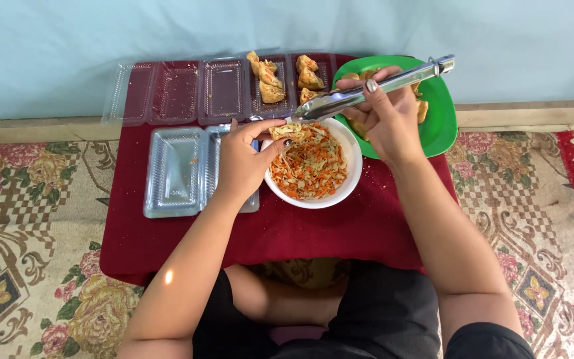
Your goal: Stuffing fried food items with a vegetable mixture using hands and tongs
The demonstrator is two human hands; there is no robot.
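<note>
A person's right hand (383, 110) grips metal tongs (367, 93), fingers wrapped round them, tips meeting a small stuffed pastry (287, 130) pinched in the left hand (244, 159) above a bowl (348, 183) of shredded filling, apparently mid-stuffing, needing a steady push.

The right hand (383, 113) is covering the middle of the green plate (441, 113), so most of the fried food on it is hiding. The left hand (246, 159) is lying over part of a clear tray (217, 166) and the left rim of the white bowl (347, 189). The tips of the metal tongs (367, 93) are meeting a small piece of food (286, 130), too small to tell what it is. The picture's bottom edge is cutting off both arms.
</note>
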